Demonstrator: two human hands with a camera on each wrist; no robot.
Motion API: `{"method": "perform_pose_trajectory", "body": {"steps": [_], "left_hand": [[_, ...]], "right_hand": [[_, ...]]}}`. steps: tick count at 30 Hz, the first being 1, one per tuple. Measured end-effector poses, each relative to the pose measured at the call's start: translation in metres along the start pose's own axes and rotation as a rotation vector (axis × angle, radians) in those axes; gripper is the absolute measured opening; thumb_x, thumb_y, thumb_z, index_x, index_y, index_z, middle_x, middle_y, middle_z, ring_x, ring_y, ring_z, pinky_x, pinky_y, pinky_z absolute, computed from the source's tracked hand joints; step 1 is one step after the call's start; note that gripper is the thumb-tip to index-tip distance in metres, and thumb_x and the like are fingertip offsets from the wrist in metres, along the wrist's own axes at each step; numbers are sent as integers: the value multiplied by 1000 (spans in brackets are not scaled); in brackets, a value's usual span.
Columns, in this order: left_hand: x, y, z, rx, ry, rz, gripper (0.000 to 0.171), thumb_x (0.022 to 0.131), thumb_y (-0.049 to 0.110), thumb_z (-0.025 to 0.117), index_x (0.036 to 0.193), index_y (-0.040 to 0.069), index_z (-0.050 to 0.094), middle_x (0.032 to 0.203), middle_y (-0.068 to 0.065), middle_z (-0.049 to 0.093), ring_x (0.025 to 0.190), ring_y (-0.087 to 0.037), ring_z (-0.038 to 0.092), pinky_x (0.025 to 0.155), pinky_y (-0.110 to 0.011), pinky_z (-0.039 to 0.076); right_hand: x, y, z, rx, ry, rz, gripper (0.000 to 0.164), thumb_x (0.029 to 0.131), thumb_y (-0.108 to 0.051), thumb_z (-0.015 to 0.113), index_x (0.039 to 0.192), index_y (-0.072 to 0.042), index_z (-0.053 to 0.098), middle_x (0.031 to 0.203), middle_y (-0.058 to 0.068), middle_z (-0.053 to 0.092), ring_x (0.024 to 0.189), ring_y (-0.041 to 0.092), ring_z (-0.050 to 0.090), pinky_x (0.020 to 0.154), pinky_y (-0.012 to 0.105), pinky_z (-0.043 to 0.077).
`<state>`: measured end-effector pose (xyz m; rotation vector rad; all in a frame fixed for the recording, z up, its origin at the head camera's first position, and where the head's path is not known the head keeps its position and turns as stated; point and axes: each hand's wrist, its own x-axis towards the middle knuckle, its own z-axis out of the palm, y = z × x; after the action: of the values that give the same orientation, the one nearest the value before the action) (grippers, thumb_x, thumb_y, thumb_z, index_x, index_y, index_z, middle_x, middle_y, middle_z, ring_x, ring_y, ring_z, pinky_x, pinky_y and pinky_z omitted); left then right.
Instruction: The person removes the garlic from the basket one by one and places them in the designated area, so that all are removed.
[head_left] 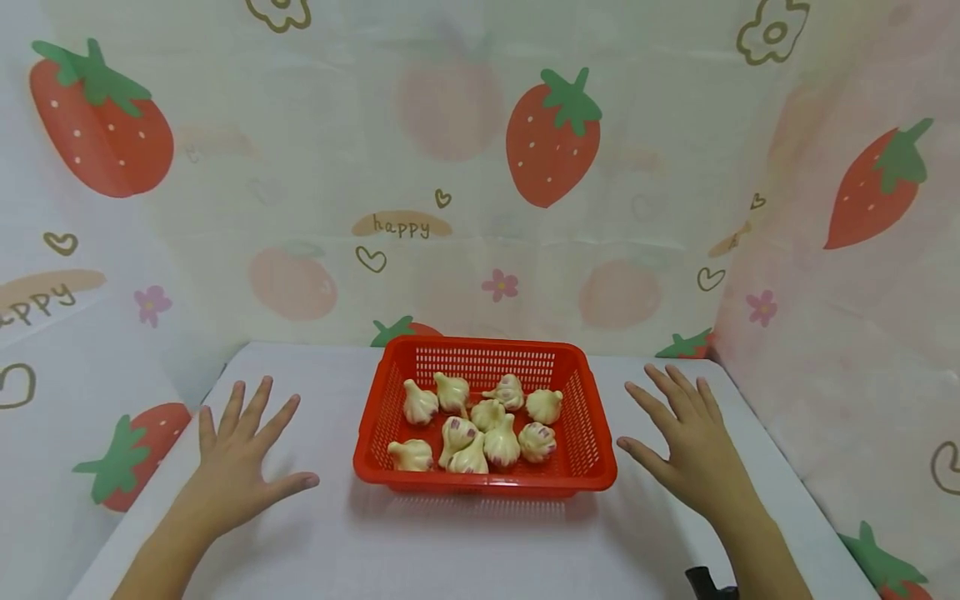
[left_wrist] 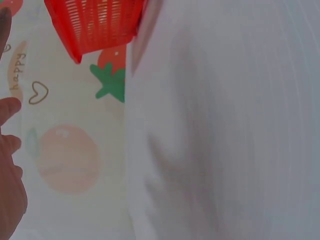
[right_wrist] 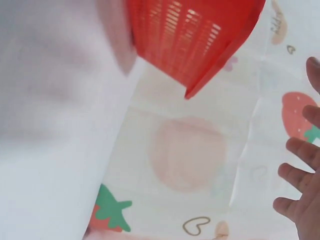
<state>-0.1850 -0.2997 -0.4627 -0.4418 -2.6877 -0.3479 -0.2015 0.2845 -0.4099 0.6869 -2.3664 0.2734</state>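
Observation:
A red plastic basket (head_left: pixel 483 483) with slotted walls stands on the white table, holding several garlic bulbs (head_left: pixel 501 442), pale with some purple patches. To the left of the basket, my left hand (head_left: pixel 238 462) is spread with straight fingers, apart from the rim and holding nothing. On the other side my right hand (head_left: pixel 693 446) is spread too, its thumb pointing at the basket's right rim. Each wrist view shows a side of the basket, with the left hand (left_wrist: pixel 10 185) at the left edge of one and the right hand (right_wrist: pixel 305 185) at the right edge of the other.
The white tabletop (head_left: pixel 420 550) runs back to a curtain (head_left: pixel 480 283) printed with strawberries, which also hangs at both sides. A small black object (head_left: pixel 705 583) shows beside the right forearm at the bottom edge.

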Motion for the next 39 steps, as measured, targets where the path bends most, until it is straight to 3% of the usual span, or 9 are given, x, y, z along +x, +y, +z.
{"method": "perform_pose_trajectory", "body": {"steps": [3, 6, 9, 15, 19, 29, 39], "left_hand": [[2, 5, 3, -79, 5, -12, 107, 79, 64, 77, 165, 27, 24, 173, -15, 7, 158, -39, -13, 117, -69, -21], [4, 10, 6, -154, -12, -41, 105, 82, 60, 77, 165, 25, 24, 172, -16, 7, 157, -42, -10, 118, -69, -20], [7, 18, 10, -231, -48, -81, 105, 83, 59, 76, 165, 22, 22, 172, -18, 6, 157, -45, -7, 118, -71, -16], [15, 36, 20, -390, -82, -129, 105, 84, 51, 77, 166, 20, 19, 172, -18, 9, 156, -47, -1, 118, -76, -3], [21, 48, 26, -471, -102, -166, 106, 84, 48, 79, 166, 25, 17, 172, -14, 10, 157, -44, 2, 119, -75, 5], [31, 70, 33, -592, -122, -266, 103, 86, 47, 78, 166, 31, 14, 173, -5, 11, 158, -39, 11, 109, -78, 29], [25, 71, 56, -695, -98, -256, 102, 88, 37, 79, 166, 28, 14, 173, -3, 13, 158, -37, 15, 115, -70, 30]], "right_hand": [[6, -5, 3, 21, -13, 7, 70, 95, -62, 60, 149, -18, 54, 157, 16, 46, 148, 43, 34, 126, 62, 12], [13, -10, 6, 50, -26, 22, 72, 86, -45, 78, 149, -17, 55, 155, 16, 47, 147, 43, 36, 125, 63, 15], [19, -18, 9, 80, -44, 45, 75, 82, -36, 85, 148, -15, 56, 154, 14, 50, 146, 42, 37, 125, 63, 17], [31, -32, 17, 124, -79, 95, 68, 85, -36, 83, 144, -11, 59, 151, 13, 53, 146, 40, 40, 122, 66, 22], [37, -42, 25, 175, -85, 131, 65, 86, -36, 83, 142, -12, 60, 149, 11, 56, 146, 38, 41, 120, 67, 25], [50, -68, 43, 326, -53, 159, 58, 88, -29, 83, 139, -12, 63, 145, 8, 60, 142, 30, 47, 120, 62, 30], [64, -88, 66, 484, -108, 291, 54, 90, -31, 80, 139, -18, 64, 140, 4, 63, 136, 28, 52, 111, 60, 45]]}}
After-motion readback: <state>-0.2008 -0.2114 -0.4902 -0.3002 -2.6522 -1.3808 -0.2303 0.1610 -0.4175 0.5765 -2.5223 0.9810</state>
